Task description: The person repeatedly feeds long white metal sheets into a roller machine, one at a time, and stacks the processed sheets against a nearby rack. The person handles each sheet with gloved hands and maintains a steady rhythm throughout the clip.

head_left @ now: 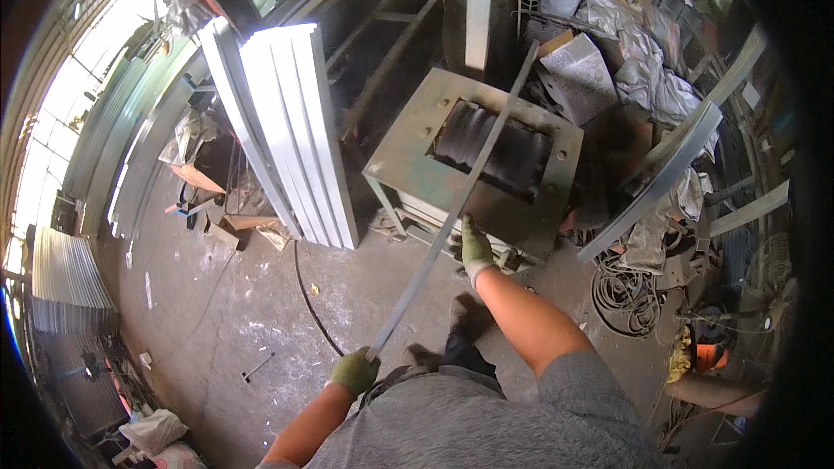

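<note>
A long, narrow grey metal bar (420, 282) slants from my waist up across the top of a machine (408, 143). My left hand (354, 372), in a green work glove, is closed around the bar's near end. My right hand (475, 248), gloved as well, is at the bar's middle, by the machine's front edge, its fingers curled against the bar and partly hidden. Set into the machine's worn, pale metal top is an opening with a dark, ridged roller (495, 149). The bar's far part lies over this roller, and its far tip reaches past the back edge.
Bright metal profiles (300, 135) stand upright at left of the machine. Another metal length (651, 181) leans at right, above coiled cable (627, 291). A white post (478, 9) rises behind. A dark cable (311, 304) crosses the floor, where a small T-shaped tool (259, 367) lies.
</note>
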Demonstrator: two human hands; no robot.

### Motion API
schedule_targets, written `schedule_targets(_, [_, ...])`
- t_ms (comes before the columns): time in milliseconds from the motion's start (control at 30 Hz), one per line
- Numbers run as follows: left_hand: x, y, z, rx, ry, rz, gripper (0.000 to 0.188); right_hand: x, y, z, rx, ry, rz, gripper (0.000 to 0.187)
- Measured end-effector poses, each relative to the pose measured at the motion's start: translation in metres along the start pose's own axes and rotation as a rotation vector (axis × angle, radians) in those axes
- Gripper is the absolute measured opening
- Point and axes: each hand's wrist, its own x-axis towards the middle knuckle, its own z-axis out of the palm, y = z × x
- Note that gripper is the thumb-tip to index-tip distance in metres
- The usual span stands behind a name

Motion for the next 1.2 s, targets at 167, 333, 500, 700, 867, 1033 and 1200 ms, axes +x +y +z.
schedule_targets(167, [0.119, 0.1, -0.032, -0.003, 0.104, 0.171, 0.041, -0.025, 0.092, -0.078, 0.073, -0.01, 0.365, 0.077])
schedule_targets(333, [0.229, 0.188, -0.074, 0.136, 0.17, 0.289, 0.042, -0.053, 0.196, -0.214, 0.082, 0.169, 0.499, 0.06])
schedule_targets(500, [0.305, 0.278, -0.116, 0.917, -0.05, 0.62, 0.049, -0.047, 0.274, -0.342, -1.376, 0.075, 0.019, 0.032])
schedule_targets(700, [0.341, 0.335, -0.154, 0.377, 0.13, 0.312, 0.042, -0.046, 0.271, -0.369, -1.309, 0.129, -0.029, 0.029])
schedule_targets(867, [0.352, 0.395, -0.179, 0.751, 0.033, 0.423, 0.035, -0.046, 0.247, -0.312, -0.766, 0.164, 0.132, 0.042])
schedule_targets(1033, [0.373, 0.421, -0.177, 0.772, 0.014, 0.46, 0.035, -0.076, 0.209, -0.262, -0.72, 0.105, 0.046, 0.048])
schedule_targets(1200, [0.36, 0.388, -0.158, 0.835, 0.009, 0.513, 0.034, -0.105, 0.165, -0.262, -0.722, 0.049, 0.343, 0.062])
